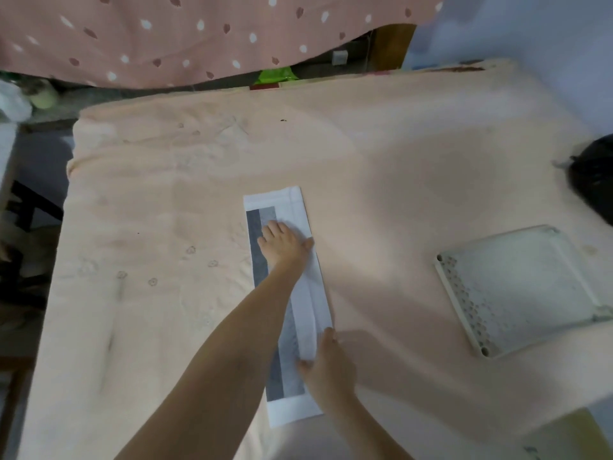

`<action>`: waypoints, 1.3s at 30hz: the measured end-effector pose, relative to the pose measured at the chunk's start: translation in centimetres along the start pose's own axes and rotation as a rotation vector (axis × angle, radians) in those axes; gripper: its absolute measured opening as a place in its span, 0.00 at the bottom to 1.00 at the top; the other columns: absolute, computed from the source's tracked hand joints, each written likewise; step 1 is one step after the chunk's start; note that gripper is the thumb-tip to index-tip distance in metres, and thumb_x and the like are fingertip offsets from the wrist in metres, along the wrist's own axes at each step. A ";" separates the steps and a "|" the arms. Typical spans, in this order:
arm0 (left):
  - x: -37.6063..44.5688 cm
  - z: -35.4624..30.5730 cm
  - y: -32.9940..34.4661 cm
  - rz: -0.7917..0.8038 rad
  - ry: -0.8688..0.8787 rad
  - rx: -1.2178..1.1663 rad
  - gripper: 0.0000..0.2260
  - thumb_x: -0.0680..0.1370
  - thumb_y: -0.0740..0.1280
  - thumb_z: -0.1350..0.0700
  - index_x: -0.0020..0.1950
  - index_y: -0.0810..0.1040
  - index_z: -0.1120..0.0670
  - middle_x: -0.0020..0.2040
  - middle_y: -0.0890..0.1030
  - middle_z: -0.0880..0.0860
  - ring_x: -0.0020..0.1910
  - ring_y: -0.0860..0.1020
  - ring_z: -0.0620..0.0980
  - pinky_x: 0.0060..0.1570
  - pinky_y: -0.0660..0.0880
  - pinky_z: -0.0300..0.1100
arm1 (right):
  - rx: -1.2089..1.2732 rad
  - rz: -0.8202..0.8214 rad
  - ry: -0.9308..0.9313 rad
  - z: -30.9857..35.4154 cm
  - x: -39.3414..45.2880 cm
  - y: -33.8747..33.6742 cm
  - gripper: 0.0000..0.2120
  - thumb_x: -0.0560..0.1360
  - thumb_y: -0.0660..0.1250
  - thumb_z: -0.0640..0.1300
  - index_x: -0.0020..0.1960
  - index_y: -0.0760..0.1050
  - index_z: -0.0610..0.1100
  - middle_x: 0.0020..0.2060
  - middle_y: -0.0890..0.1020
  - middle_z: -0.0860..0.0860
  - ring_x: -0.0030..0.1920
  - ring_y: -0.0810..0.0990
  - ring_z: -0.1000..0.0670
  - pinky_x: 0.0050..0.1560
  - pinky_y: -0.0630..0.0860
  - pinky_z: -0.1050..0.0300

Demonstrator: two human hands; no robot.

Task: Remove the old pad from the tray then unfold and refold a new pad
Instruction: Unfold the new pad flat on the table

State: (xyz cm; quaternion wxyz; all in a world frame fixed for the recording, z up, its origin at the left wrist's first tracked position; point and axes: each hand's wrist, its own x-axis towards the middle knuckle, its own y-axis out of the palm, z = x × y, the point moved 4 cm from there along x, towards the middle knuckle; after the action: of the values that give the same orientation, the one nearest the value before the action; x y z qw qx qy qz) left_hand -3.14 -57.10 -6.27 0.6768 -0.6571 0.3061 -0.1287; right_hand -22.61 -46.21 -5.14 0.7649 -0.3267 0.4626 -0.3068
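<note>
Bed [199,180] was covered with a peach blanket, giving a broad flat surface to fold on. Polka-dot pink cloth [199,34] hung across the far side; a black bag [593,184] sat at the far right edge, possibly there for waste, though I couldn't see what was in it.

Tray [520,287] lay to the right, well apart from the pad, with no pad in it, so the removal step looked done. It was probably parked there to keep the folding area free.

New pad [285,303] lay mid-bed as a long narrow strip running near to far, white edges with a grey middle, already doubled lengthwise; refold looked partway through.

Left hand [282,244] pressed flat on the far half, fingers straight and slightly spread, likely pinning the strip so it didn't slide or spring open.

Right hand [328,360] was at the near right edge, fingers curled around the raised white flap, apparently turning it over toward the left. Blur hid the exact grip.
</note>
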 end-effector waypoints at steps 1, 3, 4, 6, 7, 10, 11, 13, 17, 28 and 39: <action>0.2 -0.1 0.1 -0.011 0.009 0.019 0.38 0.75 0.56 0.33 0.72 0.60 0.62 0.65 0.67 0.57 0.64 0.66 0.56 0.59 0.66 0.47 | 0.026 0.010 0.007 0.0 0.0 0.0 0.23 0.75 0.64 0.55 0.64 0.61 0.45 0.55 0.76 0.50 0.55 0.77 0.48 0.52 0.74 0.56; 0.5 -0.2 0.2 -0.021 0.013 0.016 0.37 0.75 0.55 0.33 0.72 0.60 0.62 0.65 0.68 0.57 0.64 0.67 0.56 0.59 0.66 0.47 | 0.092 0.020 0.005 -0.2 0.0 0.2 0.15 0.76 0.63 0.53 0.58 0.64 0.48 0.45 0.76 0.54 0.46 0.77 0.51 0.47 0.73 0.57; 0.5 -0.2 0.3 -0.026 0.011 0.010 0.37 0.75 0.55 0.34 0.71 0.61 0.62 0.65 0.68 0.57 0.63 0.67 0.56 0.59 0.66 0.47 | 0.106 0.023 -0.009 -0.2 -0.1 0.3 0.10 0.76 0.63 0.53 0.51 0.65 0.50 0.38 0.73 0.57 0.39 0.74 0.53 0.43 0.71 0.58; 0.3 -0.1 0.3 -0.034 0.011 -0.001 0.35 0.76 0.55 0.35 0.70 0.62 0.62 0.64 0.68 0.57 0.63 0.67 0.56 0.58 0.66 0.46 | 0.068 0.031 -0.044 0.2 -0.5 0.6 0.13 0.77 0.60 0.54 0.38 0.60 0.52 0.30 0.66 0.55 0.30 0.65 0.58 0.36 0.66 0.59; 0.2 0.0 0.3 -0.036 0.014 -0.003 0.34 0.77 0.55 0.36 0.70 0.62 0.62 0.64 0.68 0.57 0.62 0.68 0.56 0.58 0.66 0.46 | 0.022 0.018 -0.072 0.4 -0.7 0.7 0.17 0.79 0.58 0.54 0.35 0.56 0.52 0.29 0.64 0.55 0.28 0.63 0.58 0.34 0.63 0.60; -0.1 0.1 0.1 -0.048 0.028 0.000 0.27 0.79 0.54 0.42 0.69 0.63 0.62 0.63 0.69 0.57 0.61 0.68 0.55 0.57 0.66 0.46 | -0.076 -0.066 -0.175 1.6 -1.5 0.6 0.15 0.81 0.51 0.53 0.36 0.55 0.52 0.29 0.63 0.55 0.28 0.64 0.57 0.28 0.59 0.62; -0.2 0.2 0.0 -0.049 0.029 0.005 0.26 0.80 0.53 0.44 0.69 0.63 0.62 0.63 0.69 0.57 0.61 0.68 0.55 0.56 0.66 0.46 | -0.083 -0.086 -0.213 1.9 -1.6 0.5 0.12 0.82 0.49 0.53 0.40 0.59 0.52 0.29 0.63 0.55 0.30 0.67 0.55 0.29 0.60 0.61; -0.3 0.5 -0.3 -0.048 0.042 0.030 0.23 0.80 0.53 0.47 0.69 0.63 0.61 0.63 0.69 0.57 0.60 0.68 0.55 0.56 0.66 0.45 | -0.089 -0.095 -0.251 2.4 -1.8 0.4 0.11 0.82 0.48 0.52 0.51 0.66 0.48 0.31 0.70 0.55 0.36 0.74 0.52 0.34 0.63 0.57; -0.5 0.9 -1.1 -0.053 0.098 0.077 0.23 0.79 0.53 0.45 0.66 0.66 0.60 0.60 0.71 0.56 0.57 0.71 0.55 0.51 0.66 0.46 | -0.132 -0.124 -0.302 3.5 -2.5 -0.1 0.16 0.83 0.46 0.52 0.60 0.66 0.45 0.43 0.81 0.49 0.44 0.80 0.48 0.38 0.64 0.58; -3.7 1.0 -3.7 0.132 0.279 0.394 0.23 0.66 0.69 0.64 0.57 0.65 0.59 0.35 0.70 0.49 0.39 0.79 0.43 0.24 0.59 0.36 | -0.268 -0.342 -0.406 6.4 -5.4 -2.2 0.09 0.71 0.70 0.51 0.44 0.77 0.45 0.22 0.77 0.50 0.22 0.77 0.52 0.26 0.59 0.62; -3.9 0.9 -7.4 0.011 0.293 0.411 0.28 0.67 0.71 0.62 0.63 0.63 0.62 0.31 0.65 0.49 0.27 0.69 0.43 0.22 0.56 0.35 | -0.273 -0.337 -0.353 6.4 -5.9 -4.9 0.10 0.78 0.62 0.49 0.52 0.75 0.43 0.30 0.78 0.48 0.32 0.81 0.49 0.31 0.71 0.59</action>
State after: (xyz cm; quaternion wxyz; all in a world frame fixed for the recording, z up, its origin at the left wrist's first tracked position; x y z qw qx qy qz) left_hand -3.96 -54.93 1.75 0.7453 -0.4784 0.3718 -0.2785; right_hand -19.91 -43.20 4.03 0.7207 -0.5477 0.2982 -0.3029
